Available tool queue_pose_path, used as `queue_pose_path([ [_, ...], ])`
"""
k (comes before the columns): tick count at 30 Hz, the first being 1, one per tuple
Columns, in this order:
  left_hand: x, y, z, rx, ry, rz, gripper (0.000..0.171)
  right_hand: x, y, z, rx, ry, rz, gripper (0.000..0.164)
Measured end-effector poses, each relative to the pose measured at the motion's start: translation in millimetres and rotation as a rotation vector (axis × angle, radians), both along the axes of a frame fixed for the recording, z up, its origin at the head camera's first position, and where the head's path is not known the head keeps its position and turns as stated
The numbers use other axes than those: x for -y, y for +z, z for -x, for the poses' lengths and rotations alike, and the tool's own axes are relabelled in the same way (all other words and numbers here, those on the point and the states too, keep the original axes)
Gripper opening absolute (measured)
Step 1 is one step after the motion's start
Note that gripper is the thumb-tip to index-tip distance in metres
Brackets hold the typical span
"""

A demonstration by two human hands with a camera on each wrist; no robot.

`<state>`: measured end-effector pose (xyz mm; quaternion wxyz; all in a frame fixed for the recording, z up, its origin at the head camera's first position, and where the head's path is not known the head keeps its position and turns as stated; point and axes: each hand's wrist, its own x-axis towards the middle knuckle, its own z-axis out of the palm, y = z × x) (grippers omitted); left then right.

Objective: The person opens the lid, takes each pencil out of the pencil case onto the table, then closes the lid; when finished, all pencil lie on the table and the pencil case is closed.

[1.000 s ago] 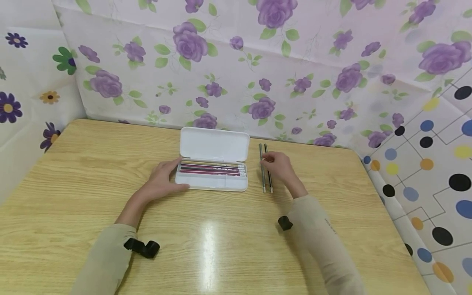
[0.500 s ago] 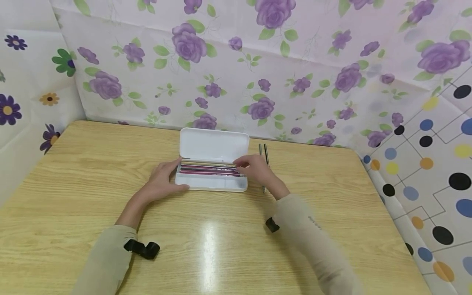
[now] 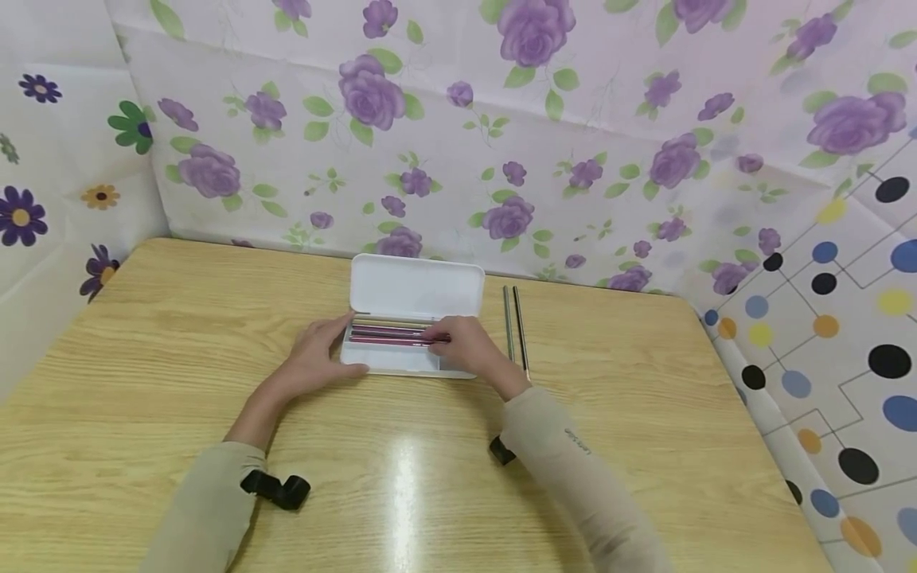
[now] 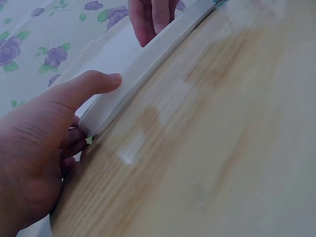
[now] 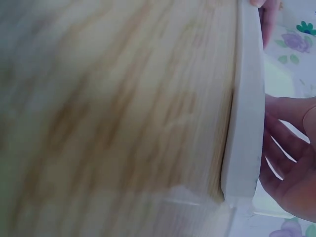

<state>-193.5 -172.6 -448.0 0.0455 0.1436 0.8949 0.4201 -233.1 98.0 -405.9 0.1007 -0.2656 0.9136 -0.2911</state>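
Observation:
A white pencil case (image 3: 394,360) lies on the table with its lid raised at the back. Several pencils (image 3: 387,335), mostly dark red with a yellowish one behind, lie side by side in its rear compartment. My left hand (image 3: 315,354) holds the left end of the case; the left wrist view shows the thumb on the front wall and the other fingers round the end. My right hand (image 3: 466,344) is over the right part of the case, thumb and fingertips pinching at a pencil. The hand covers the pencils' right ends. In the right wrist view, the case wall (image 5: 245,113) hides the fingertips.
Two dark pencils, one greenish (image 3: 509,322) and one black (image 3: 520,326), lie parallel on the wooden table (image 3: 344,469) right of the case. A floral cloth (image 3: 444,135) stands behind the table, and a dotted cloth (image 3: 824,334) on the right.
My right hand has moved left from the two pencils on the table to the pencils inside the case. My left hand has stayed at the case's left end.

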Motion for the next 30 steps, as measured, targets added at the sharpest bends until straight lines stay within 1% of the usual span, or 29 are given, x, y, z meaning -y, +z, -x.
queue_pose_path([
  [5,-0.2,-0.1,1.1,0.010,0.008,0.005,0.098,3.4,0.4,2.4,0.005,0.003,-0.032,0.020],
  [8,-0.3,-0.8,1.5,0.010,0.012,0.005,0.098,4.2,1.6,2.5,-0.012,0.017,-0.039,0.018],
  [14,-0.4,-2.9,2.2,0.003,0.007,0.008,0.098,4.6,2.1,1.5,-0.086,0.048,-0.062,0.016],
  [18,-0.1,-4.1,2.7,-0.003,0.007,0.006,0.098,5.7,2.9,-0.3,-0.157,0.069,-0.111,0.016],
  [21,-0.3,-4.0,2.8,-0.006,0.008,0.002,0.098,6.7,4.9,-1.2,-0.188,0.079,-0.151,0.016],
  [27,-0.7,-1.9,1.7,-0.010,0.002,0.006,0.098,7.4,8.8,-0.8,-0.154,0.071,-0.197,0.018],
  [30,-1.2,0.0,0.6,-0.001,0.005,-0.001,0.098,7.4,8.7,-1.0,-0.143,0.058,-0.193,0.018],
])
